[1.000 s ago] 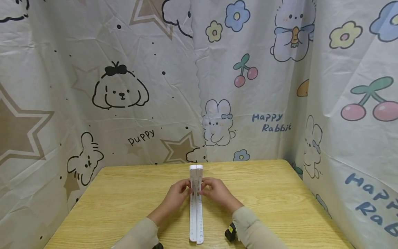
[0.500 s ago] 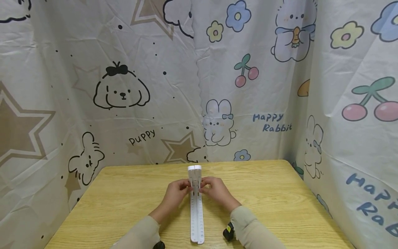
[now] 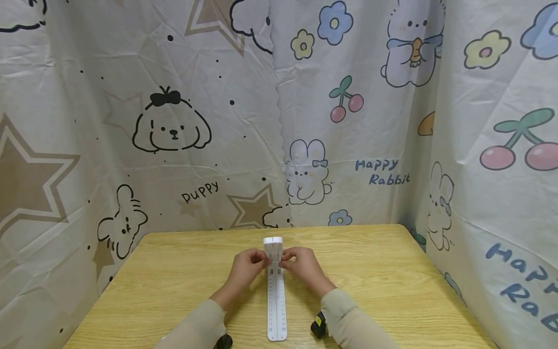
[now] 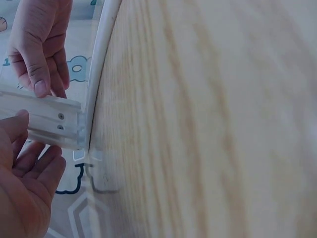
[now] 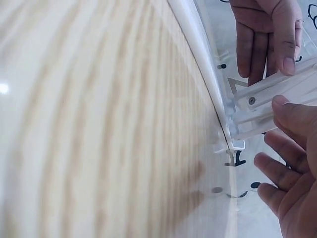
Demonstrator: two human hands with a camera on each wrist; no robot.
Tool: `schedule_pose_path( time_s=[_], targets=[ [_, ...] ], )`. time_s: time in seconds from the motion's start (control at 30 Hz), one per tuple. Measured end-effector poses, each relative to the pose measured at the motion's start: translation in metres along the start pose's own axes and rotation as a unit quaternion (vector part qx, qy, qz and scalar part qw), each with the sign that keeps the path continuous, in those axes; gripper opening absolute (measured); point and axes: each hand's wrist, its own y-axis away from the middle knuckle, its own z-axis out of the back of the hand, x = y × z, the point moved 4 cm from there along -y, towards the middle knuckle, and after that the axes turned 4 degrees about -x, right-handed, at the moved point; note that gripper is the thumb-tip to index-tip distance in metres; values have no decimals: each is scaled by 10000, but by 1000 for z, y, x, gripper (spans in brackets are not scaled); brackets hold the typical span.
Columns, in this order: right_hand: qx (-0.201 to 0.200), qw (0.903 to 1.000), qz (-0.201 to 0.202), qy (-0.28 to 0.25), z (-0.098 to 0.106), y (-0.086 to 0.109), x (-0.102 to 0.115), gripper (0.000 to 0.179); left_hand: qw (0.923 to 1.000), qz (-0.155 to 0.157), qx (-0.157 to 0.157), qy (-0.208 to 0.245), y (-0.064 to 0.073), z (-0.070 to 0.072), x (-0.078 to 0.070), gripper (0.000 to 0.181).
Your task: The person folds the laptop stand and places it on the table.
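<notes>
A long white plastic frame [image 3: 276,305], which looks like a folded laptop stand, lies lengthwise over the middle of the table. Rows of small slots run along its two halves, which lie side by side. The left hand [image 3: 248,266] pinches its far part from the left, thumb uppermost in the left wrist view. From the other side, the right hand [image 3: 301,264] pinches the same part between thumb and fingers. Screw heads show on the white stand [image 5: 257,106] in the right wrist view. The far end carries smooth white caps [image 3: 273,240].
A wood-grain table [image 3: 183,271] with a pale edge band [image 4: 101,44] lies under the hands. Patterned cloth curtains [image 3: 244,160] hang at the back and sides. A black wrist device [image 3: 319,325] sits by the right sleeve, and another [image 3: 224,341] by the left.
The stand's far end has dropped slightly, and its narrow side bars no longer stand out. At the near end, the two halves now line up evenly. Both hands have kept their grip.
</notes>
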Motion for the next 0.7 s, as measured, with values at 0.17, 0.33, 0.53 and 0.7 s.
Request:
schedule_pose_path(
  time_s=[0.17,0.33,0.53,0.7],
  targets=[
    [-188,9996,-214,41,1,0,1,18,10000,-35,-25,-66,-3,1,1,12],
    [-337,9985,-426,57,1,0,0,19,9999,-51,-30,-153,-6,2,2,13],
    [-382,9979,-337,-395,1,-2,-2,17,9995,-187,241,103,-9,2,0,18],
    [-81,9940,-159,-1083,1,-3,-2,22,9987,-226,418,184,-9,1,-3,18]
  ],
)
